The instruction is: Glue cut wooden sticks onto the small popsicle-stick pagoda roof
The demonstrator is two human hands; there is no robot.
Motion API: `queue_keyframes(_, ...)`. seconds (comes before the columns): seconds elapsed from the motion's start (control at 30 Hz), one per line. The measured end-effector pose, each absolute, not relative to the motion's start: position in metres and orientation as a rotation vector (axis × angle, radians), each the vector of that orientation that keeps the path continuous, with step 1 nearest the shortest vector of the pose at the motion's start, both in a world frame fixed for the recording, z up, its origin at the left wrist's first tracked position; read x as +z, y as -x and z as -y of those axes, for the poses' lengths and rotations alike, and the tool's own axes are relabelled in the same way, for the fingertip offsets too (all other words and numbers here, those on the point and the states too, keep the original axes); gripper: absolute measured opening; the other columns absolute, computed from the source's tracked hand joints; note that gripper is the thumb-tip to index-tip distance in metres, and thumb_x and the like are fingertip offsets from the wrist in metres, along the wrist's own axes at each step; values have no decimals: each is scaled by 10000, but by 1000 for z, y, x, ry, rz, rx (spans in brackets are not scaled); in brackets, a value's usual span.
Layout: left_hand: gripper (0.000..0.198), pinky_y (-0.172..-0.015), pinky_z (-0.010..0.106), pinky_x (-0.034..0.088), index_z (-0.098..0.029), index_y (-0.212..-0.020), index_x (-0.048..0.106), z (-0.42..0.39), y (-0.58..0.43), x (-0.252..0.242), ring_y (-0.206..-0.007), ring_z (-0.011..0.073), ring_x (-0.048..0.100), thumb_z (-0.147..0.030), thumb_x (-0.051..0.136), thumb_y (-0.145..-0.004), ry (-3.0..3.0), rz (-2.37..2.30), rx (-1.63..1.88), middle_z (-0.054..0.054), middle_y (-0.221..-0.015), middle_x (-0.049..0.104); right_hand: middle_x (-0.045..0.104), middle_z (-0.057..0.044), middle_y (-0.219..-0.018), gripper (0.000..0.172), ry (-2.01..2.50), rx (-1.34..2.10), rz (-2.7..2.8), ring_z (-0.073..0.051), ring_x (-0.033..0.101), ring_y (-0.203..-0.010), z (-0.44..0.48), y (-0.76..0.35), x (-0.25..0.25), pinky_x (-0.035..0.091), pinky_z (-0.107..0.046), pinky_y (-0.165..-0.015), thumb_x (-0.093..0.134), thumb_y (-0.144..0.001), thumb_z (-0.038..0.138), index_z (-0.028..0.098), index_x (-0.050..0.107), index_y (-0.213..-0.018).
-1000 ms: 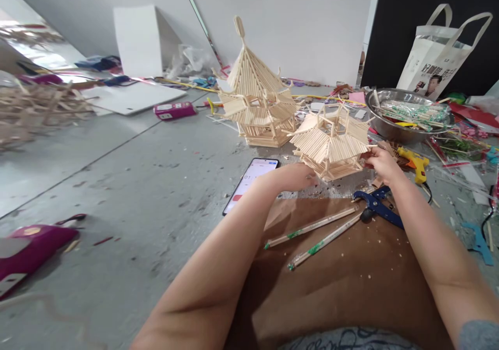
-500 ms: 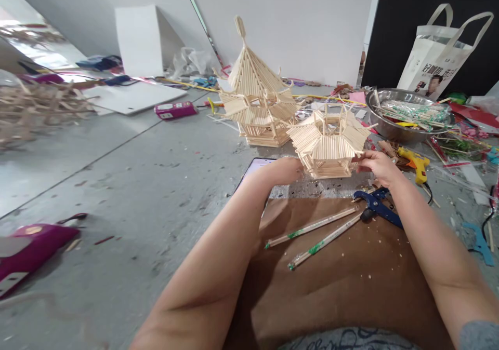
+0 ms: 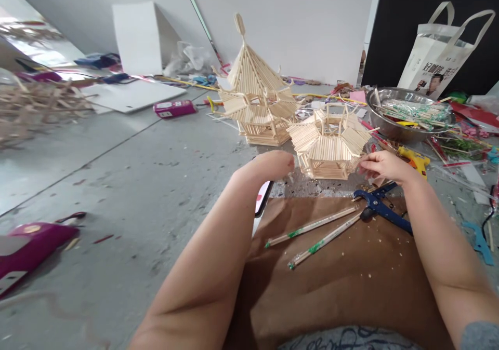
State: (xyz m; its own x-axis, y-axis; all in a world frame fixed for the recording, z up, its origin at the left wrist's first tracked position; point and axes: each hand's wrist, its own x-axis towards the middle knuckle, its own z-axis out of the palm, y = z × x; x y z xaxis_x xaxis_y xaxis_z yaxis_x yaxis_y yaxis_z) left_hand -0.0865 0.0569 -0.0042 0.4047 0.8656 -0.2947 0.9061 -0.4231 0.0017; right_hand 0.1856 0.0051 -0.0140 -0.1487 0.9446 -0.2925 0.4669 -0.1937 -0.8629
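Observation:
A small hexagonal pavilion model made of wooden sticks (image 3: pixel 329 147), with a sloped stick roof and an opening at its top, stands between my hands. My left hand (image 3: pixel 281 164) is just left of its base; the fingers are bent away and mostly hidden. To the right of the base is my right hand (image 3: pixel 377 164), its fingers slightly curled and apart, close to the model's edge. A taller stick pavilion (image 3: pixel 259 98) with a pointed roof and finial stands behind, to the left. Blue-handled cutters (image 3: pixel 380 207) and two wrapped bundles of sticks (image 3: pixel 322 241) lie nearer me.
Brown sheet (image 3: pixel 331 298) covers my lap. A phone (image 3: pixel 264 198) is partly hidden by my left forearm. On the right are a yellow glue gun (image 3: pixel 415 159) and a metal bowl (image 3: pixel 393 129) of wrapped sticks. Magenta tools (image 3: pixel 175 108) lie on the grey floor (image 3: pixel 136 184) at left.
My left hand has drawn back left from the small pavilion, uncovering more of its base. My right hand has shifted slightly right, away from it. The pavilion has barely moved.

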Motion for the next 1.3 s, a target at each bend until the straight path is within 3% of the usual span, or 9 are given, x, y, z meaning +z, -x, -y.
queue_keyframes(0.17,335,-750,343,461,-175,-915,636,-42,86,21,-949,275,604,-329,345,-849,-2344,-2004,-133,109,-1037,656,649,-5,-681,174,1741,1064,1790,-101,551,-527,6,-208,4,417,-248,-553,586,-749,352,191,590,-683)
queue_keyframes(0.3,424,-700,269,406,-137,-867,617,-23,80,39,-806,170,576,-409,292,-893,-2424,-2038,331,79,-856,652,590,11,-555,243,1827,806,1835,-99,516,-499,19,-222,22,372,-245,-515,575,-744,425,192,598,-677)
queue_keyframes(0.4,436,-640,243,376,-155,-720,591,-9,71,47,-671,125,542,-416,289,-896,-2454,-1998,424,34,-690,601,560,16,-516,266,1896,708,1847,-90,479,-466,25,-221,30,340,-246,-480,567,-743,440,190,589,-654)
queue_keyframes(0.53,369,-629,232,378,-184,-677,590,8,56,50,-670,122,553,-394,360,-877,-2631,-1582,144,10,-659,594,559,22,-506,202,1949,670,1960,-87,469,-456,26,-209,34,349,-250,-489,589,-728,377,199,592,-632)
queue_keyframes(0.7,225,-648,269,421,-194,-858,635,22,31,27,-749,177,610,-300,437,-837,-2667,-1112,-359,46,-845,673,648,4,-668,116,1909,562,2059,-107,539,-560,31,-208,39,389,-255,-564,568,-735,305,218,645,-731)
queue_keyframes(0.97,224,-687,346,471,-159,-964,644,31,8,-5,-818,263,654,-230,482,-826,-2738,-857,-416,118,-872,690,700,-1,-772,133,2245,171,2154,-144,576,-652,16,-239,22,362,-252,-555,558,-704,284,251,682,-740)
queue_keyframes(1.17,253,-699,372,488,-149,-941,656,26,4,-20,-843,283,657,-207,432,-839,-2692,-946,-478,145,-920,689,702,-14,-808,132,2202,312,2355,-164,591,-702,4,-222,5,370,-265,-577,567,-701,263,255,689,-750)
queue_keyframes(1.3,301,-714,380,489,-147,-923,640,20,0,-31,-848,284,652,-289,381,-867,-2712,-1037,-304,142,-906,685,696,-19,-808,110,2076,408,2372,-170,592,-720,5,-211,4,378,-278,-606,568,-711,252,239,674,-737)
